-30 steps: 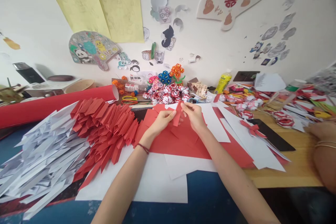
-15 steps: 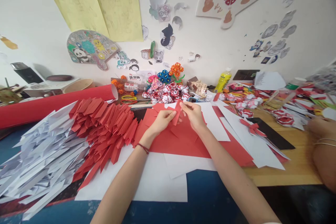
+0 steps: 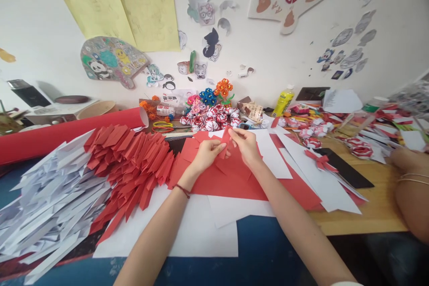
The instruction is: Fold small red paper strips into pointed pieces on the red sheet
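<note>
Between my two hands is a small folded strip of red paper, held tilted above the desk. My left hand pinches its lower left side between thumb and fingers. At its upper right edge, the fingertips of my right hand close on the paper. Beneath both hands lie red paper sheets with white sheets under them. To the left is a heap of folded red paper strips, beside a larger pile of folded white paper strips.
Behind my hands stand red-and-white paper flowers, scissors with yellow-red handles and a yellow bottle. A red paper roll lies at left. Another person's arm rests at the right edge, near a black board.
The view has shifted slightly, so everything sits a little further left. Both hands keep hold of the red paper strip, with only a slight change in finger position.
</note>
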The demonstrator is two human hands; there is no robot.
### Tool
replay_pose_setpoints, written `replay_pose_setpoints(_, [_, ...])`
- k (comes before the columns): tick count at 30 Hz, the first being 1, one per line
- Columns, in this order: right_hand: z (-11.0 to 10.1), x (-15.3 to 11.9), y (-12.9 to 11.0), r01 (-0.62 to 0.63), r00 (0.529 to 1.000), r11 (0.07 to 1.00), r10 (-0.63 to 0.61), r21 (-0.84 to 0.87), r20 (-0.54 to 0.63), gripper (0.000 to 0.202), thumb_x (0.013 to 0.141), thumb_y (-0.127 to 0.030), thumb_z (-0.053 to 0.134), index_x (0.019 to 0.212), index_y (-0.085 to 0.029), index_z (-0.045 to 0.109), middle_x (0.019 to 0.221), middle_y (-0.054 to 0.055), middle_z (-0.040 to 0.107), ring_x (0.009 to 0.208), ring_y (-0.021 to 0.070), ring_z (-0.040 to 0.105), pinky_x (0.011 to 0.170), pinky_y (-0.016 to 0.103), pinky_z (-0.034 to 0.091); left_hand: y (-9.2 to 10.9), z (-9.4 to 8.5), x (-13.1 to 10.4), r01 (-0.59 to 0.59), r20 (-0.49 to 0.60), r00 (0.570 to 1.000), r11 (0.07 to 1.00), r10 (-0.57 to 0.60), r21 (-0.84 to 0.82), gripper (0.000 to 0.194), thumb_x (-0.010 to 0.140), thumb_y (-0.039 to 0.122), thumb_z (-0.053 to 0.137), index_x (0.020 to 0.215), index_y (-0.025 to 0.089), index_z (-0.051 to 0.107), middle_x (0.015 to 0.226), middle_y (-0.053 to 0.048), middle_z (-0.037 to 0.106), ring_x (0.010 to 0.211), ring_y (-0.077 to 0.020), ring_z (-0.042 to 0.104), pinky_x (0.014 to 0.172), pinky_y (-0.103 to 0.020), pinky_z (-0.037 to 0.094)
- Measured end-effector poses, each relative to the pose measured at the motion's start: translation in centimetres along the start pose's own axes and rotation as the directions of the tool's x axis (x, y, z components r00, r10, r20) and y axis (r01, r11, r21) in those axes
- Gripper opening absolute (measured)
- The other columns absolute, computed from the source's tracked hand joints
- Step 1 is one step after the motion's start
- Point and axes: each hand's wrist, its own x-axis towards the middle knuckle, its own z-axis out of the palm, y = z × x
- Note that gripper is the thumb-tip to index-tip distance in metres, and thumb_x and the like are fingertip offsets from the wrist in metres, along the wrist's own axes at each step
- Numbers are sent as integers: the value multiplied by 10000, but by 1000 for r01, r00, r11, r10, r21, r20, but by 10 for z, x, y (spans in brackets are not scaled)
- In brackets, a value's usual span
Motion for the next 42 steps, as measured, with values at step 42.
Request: replay_pose_setpoints(42, [7,-11,-8,37,986,991,-15,-126,169,290,796,-459,682,688,-190,666,692,23,628,633,158,535,591,288,419,15,-7,-6,-146,-298,891,838,343,526,283,915,362,523,714,170,574,678,0,588,637,-116,496,610,-232,350])
